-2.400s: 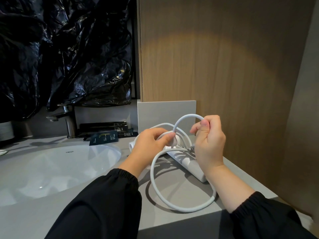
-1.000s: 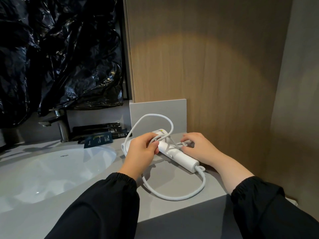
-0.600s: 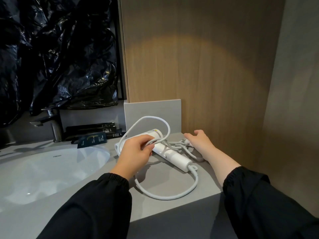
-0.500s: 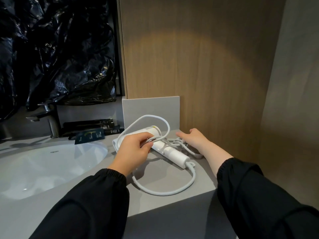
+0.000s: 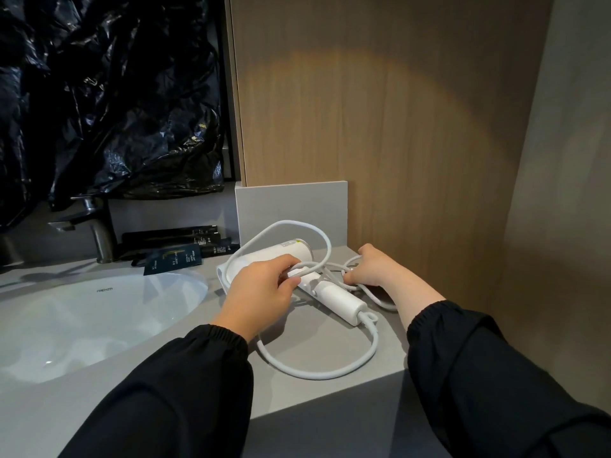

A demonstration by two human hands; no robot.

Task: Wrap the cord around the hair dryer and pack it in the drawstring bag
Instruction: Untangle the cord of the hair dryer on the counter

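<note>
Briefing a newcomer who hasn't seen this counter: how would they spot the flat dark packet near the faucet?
Start at the white sink; the metal faucet stands behind it. Just right of the faucet lies the dark packet, the only flat square one with gold print, in front of the long black boxes.

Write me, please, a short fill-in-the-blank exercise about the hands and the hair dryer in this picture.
1. The left hand grips the white hair dryer, which lies on the grey ____.
2. The right hand holds a bunch of the white ____ near the wooden panel.
3. Left of the hair dryer sits a white oval ____ under a metal faucet.
Missing words: countertop; cord; sink.
</note>
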